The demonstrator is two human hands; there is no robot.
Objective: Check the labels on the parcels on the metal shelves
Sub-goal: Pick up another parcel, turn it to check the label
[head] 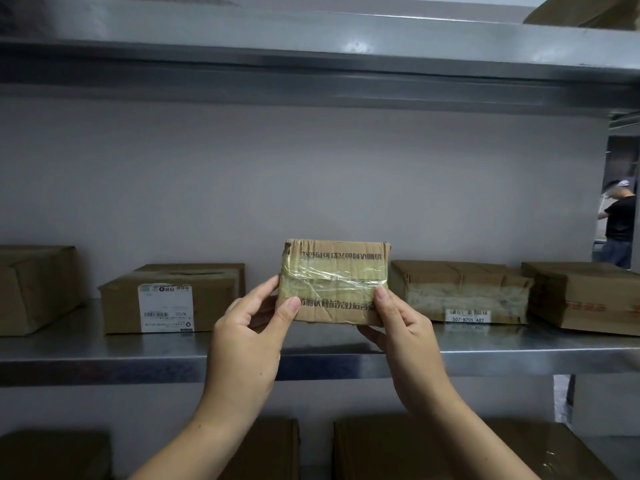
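**Small parcel held up in both hands before the middle shelf**

Head view. A small parcel (334, 282) is held upright in front of the middle shelf (104, 355), its lower edge just above the shelf's front lip. Its lower left corner is pinched by the left hand (249, 327), with the thumb laid on the near face and the fingers (272, 284) against the left edge. The lower right corner is gripped in the same way by the right hand (401, 327). Above the fingertips, open room is left up to the upper shelf (311, 46). Behind them a bare stretch of shelf is seen between the neighbouring boxes.

The print on the near face is seen upside down and is partly covered by wrinkled clear tape and by both thumbs. The far face and the fingers behind it are hidden.

Left of the left fingers a labelled box (207, 299) is set. The text on its white label (166, 308) is too small to read. Further left, a larger box (31, 289) is cut off by the frame. Just right of the right fingers a flat box (460, 292) is placed, and its barcode sticker (468, 315) reads 507-N705 A82. Beyond it another box (585, 296) is cut off at the edge. Below the wrists, dark boxes (415, 448) are dimly made out. Far to the right a person (620, 223) in a dark shirt is seen.
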